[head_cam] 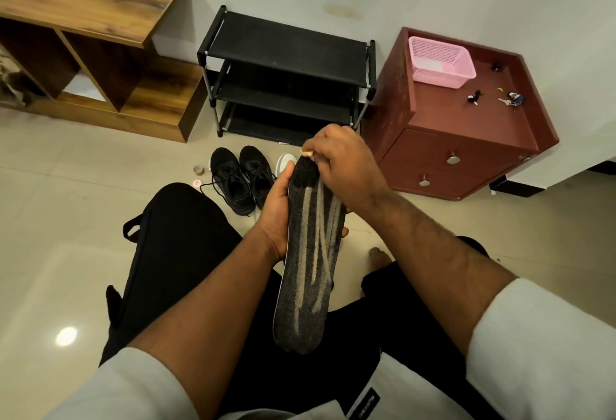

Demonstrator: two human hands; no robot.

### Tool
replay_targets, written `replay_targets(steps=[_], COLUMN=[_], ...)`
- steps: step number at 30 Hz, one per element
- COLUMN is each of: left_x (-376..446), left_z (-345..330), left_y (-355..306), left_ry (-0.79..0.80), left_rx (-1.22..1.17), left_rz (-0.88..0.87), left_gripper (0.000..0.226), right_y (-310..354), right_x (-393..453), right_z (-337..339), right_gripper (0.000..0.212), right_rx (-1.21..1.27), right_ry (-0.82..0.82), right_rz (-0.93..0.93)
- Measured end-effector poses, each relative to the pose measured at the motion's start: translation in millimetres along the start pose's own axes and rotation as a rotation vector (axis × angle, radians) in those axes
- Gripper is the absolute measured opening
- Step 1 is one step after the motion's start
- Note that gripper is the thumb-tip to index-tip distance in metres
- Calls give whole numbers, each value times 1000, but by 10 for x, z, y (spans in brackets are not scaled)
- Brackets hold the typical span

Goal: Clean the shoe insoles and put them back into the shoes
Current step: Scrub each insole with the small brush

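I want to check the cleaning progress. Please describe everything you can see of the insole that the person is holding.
The insole is long, dark and speckled, foam-like in look, with pale beige streaks running lengthwise on its upper face. It is held out of the shoes, above the person's lap, its far end towards the black shoes on the floor. The left hand grips its left edge from beneath. The right hand presses a small pale thing, only partly visible, at its far end.

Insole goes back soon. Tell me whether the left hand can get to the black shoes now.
Probably not yet: the left hand is gripping the insole. The shoes lie uncovered on the floor just beyond it, so once freed, the way looks open.
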State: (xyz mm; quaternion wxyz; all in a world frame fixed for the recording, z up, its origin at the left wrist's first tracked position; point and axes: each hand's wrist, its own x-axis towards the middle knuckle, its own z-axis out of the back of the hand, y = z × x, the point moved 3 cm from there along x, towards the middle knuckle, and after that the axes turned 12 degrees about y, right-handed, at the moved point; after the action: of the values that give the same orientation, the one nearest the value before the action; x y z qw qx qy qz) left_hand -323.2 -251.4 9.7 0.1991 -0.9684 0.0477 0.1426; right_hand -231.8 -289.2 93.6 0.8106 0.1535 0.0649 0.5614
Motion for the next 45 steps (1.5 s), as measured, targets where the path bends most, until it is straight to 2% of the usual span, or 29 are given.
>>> replay_targets(steps=[5,13,20,29,38,45], left_x=[28,74,77,119,106,115], left_z=[24,-39,-25,-52,-37,-32], left_y=[-37,48,-5,12,-60,-16], left_ry=[-10,87,131,213,199,270], left_rx=[24,1,-13,-48,-78,-47], left_rz=[-37,3,12,46,41,54], left_gripper=[77,83,85,83,86,84], right_y=[144,-218,-219,-385,-467,-499], right_x=[-335,-64,-380,-98,-484,-99], right_z=[-77,192,101,270,100,249], right_gripper=[29,24,25,21,20,20], right_rx=[-2,-81,-95,-91,-65,1], right_ry=[61,37,79,27,57,18], right_rz=[118,-11,92,55,137,127])
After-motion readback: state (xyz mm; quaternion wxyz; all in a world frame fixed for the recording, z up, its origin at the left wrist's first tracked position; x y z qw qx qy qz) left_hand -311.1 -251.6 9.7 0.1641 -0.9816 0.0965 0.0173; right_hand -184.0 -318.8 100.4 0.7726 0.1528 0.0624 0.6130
